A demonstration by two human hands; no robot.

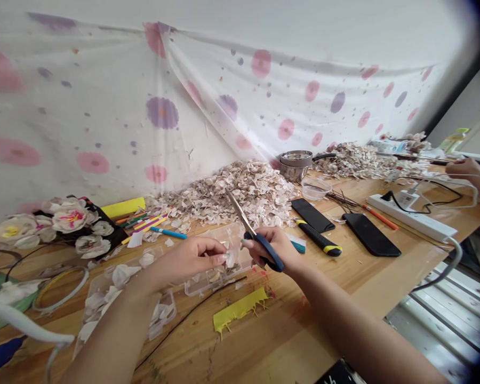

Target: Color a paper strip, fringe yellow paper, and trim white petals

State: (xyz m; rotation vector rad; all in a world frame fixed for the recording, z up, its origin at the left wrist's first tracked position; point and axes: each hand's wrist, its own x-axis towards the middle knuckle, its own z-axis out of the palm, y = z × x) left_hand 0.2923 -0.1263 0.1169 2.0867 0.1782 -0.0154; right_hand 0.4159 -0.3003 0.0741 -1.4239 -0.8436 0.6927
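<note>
My left hand (200, 257) pinches a small pale, translucent petal-like piece (232, 257) between thumb and fingers. Close beside it, my right hand (272, 246) is wrapped round dark blue-handled scissors (244, 217), whose blades point up and away to the left; its thumb and fingertips are near the same petal. Both hands are above a clear plastic compartment box (192, 288). A yellow strip (240, 310) with a fringed edge lies on the table in front of them. Under my left forearm is another clear box with white petals (122, 273).
A large heap of petals (240, 192) lies along the curtained wall, with a metal pot (295, 166) behind. At right are a cutter (318, 237), two phones (371, 233) and a power strip (412, 216). Fabric flowers (74, 221) stand left. Another person's hand (470, 170) shows far right.
</note>
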